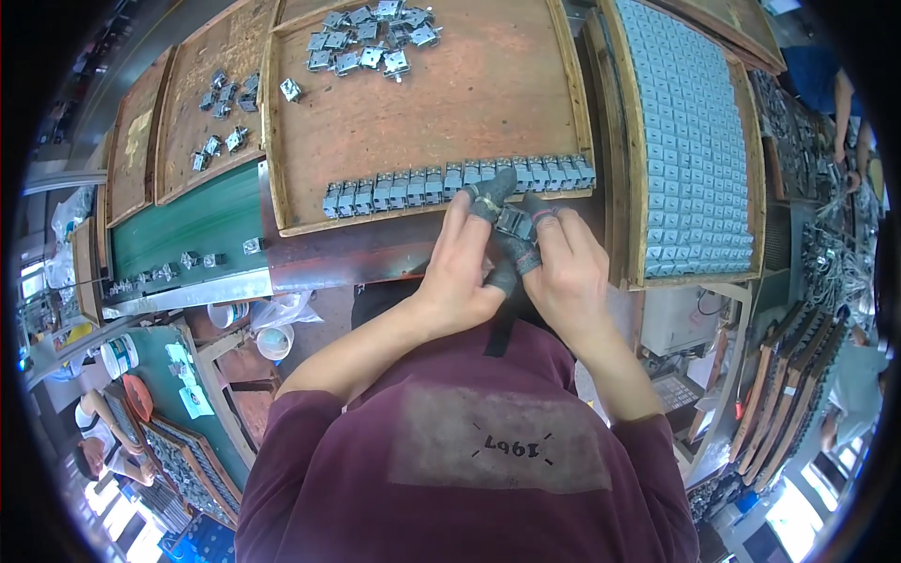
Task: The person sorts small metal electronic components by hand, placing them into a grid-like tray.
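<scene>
Both hands, left (460, 267) and right (563, 272), grip one metal part (515, 222). A finished row (460, 183) nearly spans the tray (422, 122); a loose pile (371, 42) remains.

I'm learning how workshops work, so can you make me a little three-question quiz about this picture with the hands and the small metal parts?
1. True or false: both hands hold the same small metal part.
2. Where does the neat row of metal parts sit? A) along the near edge of the wooden tray B) on the green belt C) on the floor
3. Fill in: the loose pile of parts lies at the tray's ____ end.

Key: 1 true, the left hand and right hand pinch it together. 2 A. 3 far.
</scene>
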Tool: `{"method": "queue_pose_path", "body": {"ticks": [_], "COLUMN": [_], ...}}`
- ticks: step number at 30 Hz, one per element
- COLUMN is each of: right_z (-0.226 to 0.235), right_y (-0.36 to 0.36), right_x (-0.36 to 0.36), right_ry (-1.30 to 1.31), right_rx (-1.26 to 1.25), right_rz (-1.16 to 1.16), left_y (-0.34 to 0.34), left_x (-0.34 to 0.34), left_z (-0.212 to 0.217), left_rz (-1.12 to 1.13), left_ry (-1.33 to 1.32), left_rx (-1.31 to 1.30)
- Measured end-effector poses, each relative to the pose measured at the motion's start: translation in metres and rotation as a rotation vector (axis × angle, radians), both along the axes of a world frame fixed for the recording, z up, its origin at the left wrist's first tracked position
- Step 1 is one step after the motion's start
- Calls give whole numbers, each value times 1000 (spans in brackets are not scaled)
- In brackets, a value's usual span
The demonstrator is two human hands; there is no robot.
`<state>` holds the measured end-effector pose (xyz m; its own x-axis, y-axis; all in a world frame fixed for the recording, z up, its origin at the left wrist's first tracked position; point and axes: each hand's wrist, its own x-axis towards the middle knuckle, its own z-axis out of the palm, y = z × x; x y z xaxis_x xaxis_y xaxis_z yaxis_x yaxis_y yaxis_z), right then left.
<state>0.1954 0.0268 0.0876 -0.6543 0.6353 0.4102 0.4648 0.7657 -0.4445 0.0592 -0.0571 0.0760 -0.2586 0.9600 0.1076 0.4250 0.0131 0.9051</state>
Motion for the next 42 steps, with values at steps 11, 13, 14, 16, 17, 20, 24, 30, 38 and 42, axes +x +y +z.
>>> {"method": "queue_pose_path", "body": {"ticks": [11, 13, 14, 16, 17, 20, 24, 30, 38, 42], "right_z": [1, 3, 7, 8, 3, 2, 4, -74, -79, -55], "right_y": [17, 15, 14, 15, 15, 39, 106, 235, 272, 263], "right_x": [23, 28, 29, 32, 33, 56, 141, 370, 420, 401], "right_ry": [15, 21, 29, 40, -24, 0, 254, -173, 54, 19], "right_rx": [-814, -758, -774, -765, -746, -754, -340, -239, -721, -549], "right_rz": [251, 241, 223, 159, 170, 127, -604, -1103, -814, -1122], "left_y": [5, 11, 10, 9, 12, 10, -21, -66, -50, -51], "left_x": [-4, 5, 5, -2, -6, -22, -99, -230, -232, -233], "left_z": [-10, -6, -6, -9, -12, -9, -8, -54, -62, -59], "left_rz": [-162, -81, -95, -199, -253, -195, 314, 475, 116, 91], "left_ry": [149, 185, 177, 226, 230, 419, 561, -72, 1, 54], "left_rx": [208, 434, 438, 297, 304, 208, -78, -411, -654, -633]}}
